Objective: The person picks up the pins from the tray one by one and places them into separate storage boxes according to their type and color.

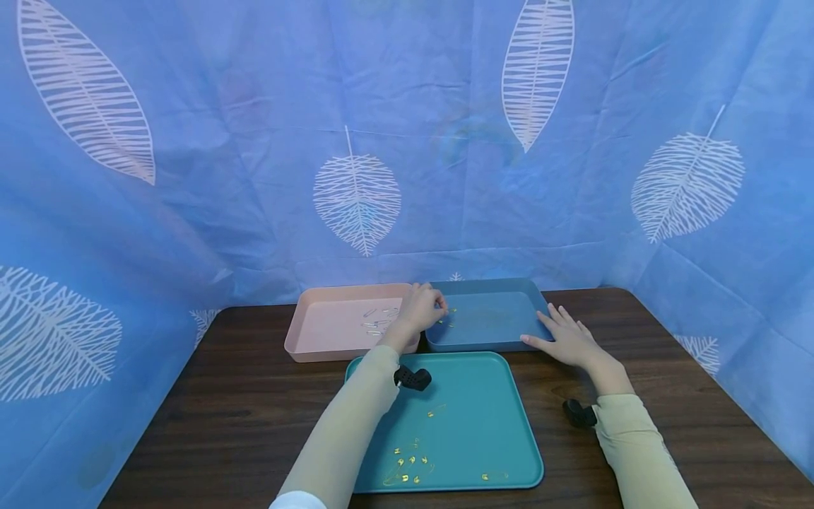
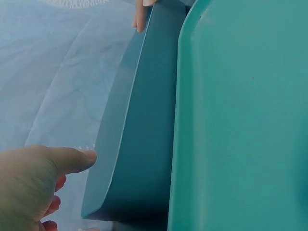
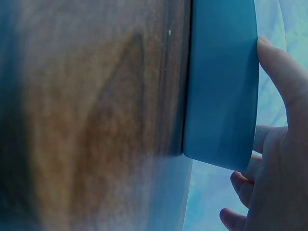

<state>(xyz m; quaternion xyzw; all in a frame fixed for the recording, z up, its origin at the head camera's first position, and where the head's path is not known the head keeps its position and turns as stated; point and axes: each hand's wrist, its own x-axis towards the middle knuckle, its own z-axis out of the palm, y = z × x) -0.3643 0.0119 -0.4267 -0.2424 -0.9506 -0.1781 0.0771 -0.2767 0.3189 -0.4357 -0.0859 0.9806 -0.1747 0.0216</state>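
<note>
- Where the head view takes in the whole table [image 1: 254, 410], the left hand [image 1: 422, 308] hangs over the near left corner of the blue tray [image 1: 486, 343], fingers curled together; whether they pinch anything is too small to tell.
- Right hand [image 1: 566, 338]: lies at the blue tray's right end, fingers straight and spread, fingertips against the tray's outer wall, palm on the table.
- Gold safety pins [image 1: 448, 319]: a few lie on the blue tray's floor, just beside the left hand's fingertips. Seen in the head view only.
- Pink tray [image 1: 318, 346]: to the left of the left hand, touching the blue tray; silver safety pins [image 1: 376, 325] lie inside it, close to that hand's wrist.
- Teal tray [image 1: 502, 417]: under the left forearm, nearer the person than both hands; scattered gold pins [image 1: 407, 466] lie toward its near edge.
- Left wrist view: shows the left thumb [image 2: 72, 159] with its tip at the blue tray's rim [image 2: 120, 120], the teal tray [image 2: 240, 120] alongside, and a fingertip of the right hand [image 2: 139, 19] at the tray's far end; no pins are visible here.
- Right wrist view: shows the right hand [image 3: 276, 159] against the blue tray's outer wall [image 3: 219, 86], one finger straight along it, the others loosely bent below; the table's wood [image 3: 96, 120] is blurred.
</note>
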